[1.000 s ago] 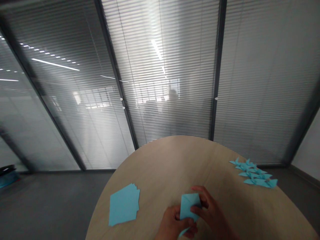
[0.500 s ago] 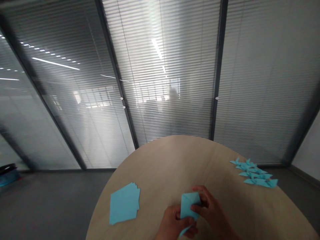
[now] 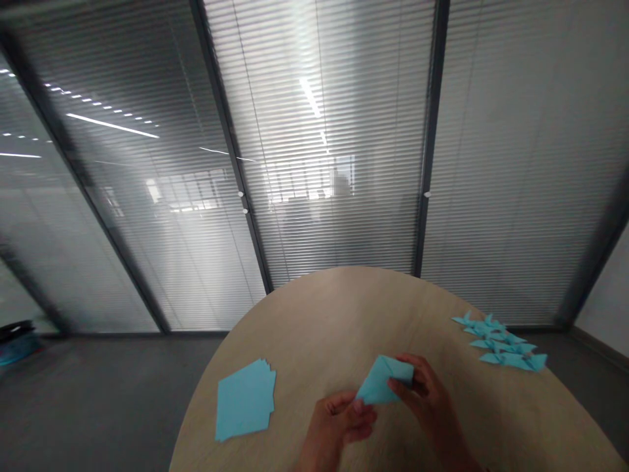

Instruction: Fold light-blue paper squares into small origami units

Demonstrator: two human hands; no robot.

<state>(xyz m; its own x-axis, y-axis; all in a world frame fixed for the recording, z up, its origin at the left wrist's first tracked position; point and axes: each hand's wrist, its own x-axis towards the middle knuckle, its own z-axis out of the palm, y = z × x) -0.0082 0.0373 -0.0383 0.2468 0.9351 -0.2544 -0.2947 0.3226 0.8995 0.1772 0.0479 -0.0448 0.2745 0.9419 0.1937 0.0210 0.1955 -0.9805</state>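
A folded piece of light blue origami paper (image 3: 382, 380) is held between both hands, above the near part of the round table. My left hand (image 3: 341, 418) pinches its lower left corner between thumb and fingers. Around the right side of the paper, my right hand (image 3: 426, 393) is closed, with the thumb on the near face and the fingers behind. The folded paper is tilted, its narrow end toward my left hand. Fingers hide part of its right edge.
A fanned stack of blue paper sheets (image 3: 244, 401) lies on the left of the wooden table (image 3: 334, 314). Several folded blue paper cranes (image 3: 514, 360) sit in a row near the right edge. Beyond the table stand glass panels with blinds (image 3: 339, 229).
The folded paper has turned clockwise and shifted a little right. My left hand now grips its lower left corner rather than its lower edge. The right hand has moved slightly right with it.
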